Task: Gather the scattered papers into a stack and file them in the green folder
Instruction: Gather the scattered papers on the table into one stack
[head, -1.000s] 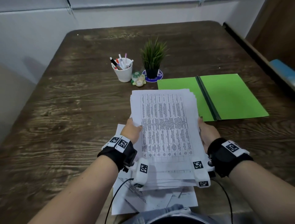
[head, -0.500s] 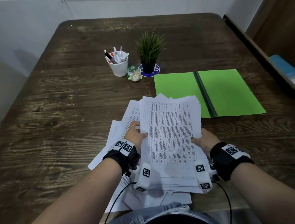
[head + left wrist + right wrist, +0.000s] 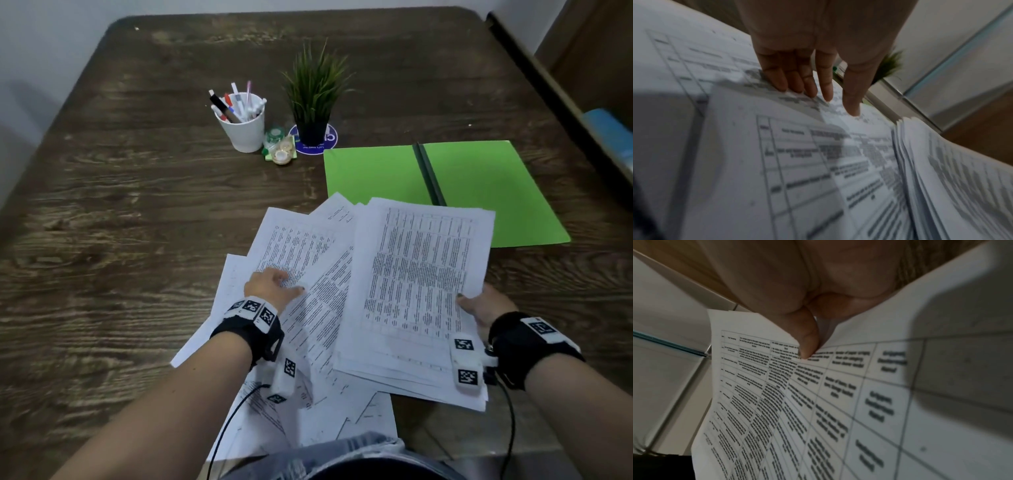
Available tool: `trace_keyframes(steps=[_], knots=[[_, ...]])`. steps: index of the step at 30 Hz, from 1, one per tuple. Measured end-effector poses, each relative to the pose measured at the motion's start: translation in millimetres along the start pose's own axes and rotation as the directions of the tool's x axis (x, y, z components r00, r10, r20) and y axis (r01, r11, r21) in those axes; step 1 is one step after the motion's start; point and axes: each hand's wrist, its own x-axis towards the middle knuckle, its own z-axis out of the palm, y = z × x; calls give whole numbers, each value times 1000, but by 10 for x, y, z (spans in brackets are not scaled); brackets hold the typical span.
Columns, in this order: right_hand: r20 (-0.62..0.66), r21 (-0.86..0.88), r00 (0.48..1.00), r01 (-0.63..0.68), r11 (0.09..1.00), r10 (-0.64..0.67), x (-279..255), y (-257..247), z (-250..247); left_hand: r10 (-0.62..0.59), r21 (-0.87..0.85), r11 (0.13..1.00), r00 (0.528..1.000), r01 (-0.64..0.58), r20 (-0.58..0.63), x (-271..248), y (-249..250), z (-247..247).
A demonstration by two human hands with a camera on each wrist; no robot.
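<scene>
A stack of printed papers (image 3: 416, 291) is held at its right edge by my right hand (image 3: 479, 306), thumb on top; the right wrist view shows that thumb (image 3: 807, 344) pinching the top sheet (image 3: 818, 402). My left hand (image 3: 274, 287) lies with straight fingers on loose papers (image 3: 301, 246) spread on the table to the left of the stack. The left wrist view shows its fingertips (image 3: 812, 91) touching a sheet (image 3: 777, 162), the stack's edge (image 3: 906, 162) beside it. The green folder (image 3: 479, 185) lies open at the right, its near-left corner under the stack.
A white cup of pens (image 3: 243, 123), small jars (image 3: 279, 149) and a potted plant (image 3: 313, 99) stand behind the papers. More sheets (image 3: 325, 421) hang over the wooden table's (image 3: 102, 205) near edge by my lap. A dark ledge (image 3: 548, 102) runs along the right.
My left hand let go of the stack and came down onto the loose sheets at the left. The right hand carried the stack to the right, toward the folder.
</scene>
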Motion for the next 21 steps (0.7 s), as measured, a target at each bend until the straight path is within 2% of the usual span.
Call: trace_keyframes(steps=[2,4,8,10,13,16,21], knots=[[-13,-58,1000,-10,998,10,77,37,-31,30,54,998,998,-32,49,-32,81,130],[9,-68,1000,-8,998,8,117,37,-30,40,124,991,998,-44,40,-63,169,215],[-6,-151,1000,-12,988,11,150,-36,-9,39,175,983,996,-53,85,-82,282,326],[15,-129,1000,-2,992,3,191,-47,16,56,147,987,993,-71,106,-67,291,357],[36,-53,999,-14,998,16,270,-6,50,65,65,996,997,-68,50,-52,256,300],[31,-40,999,-9,999,11,309,12,76,-6,11,1000,999,6,-42,-3,104,131],[9,-77,1000,-9,997,10,356,37,100,-99,-17,995,988,97,-119,98,-212,-142]])
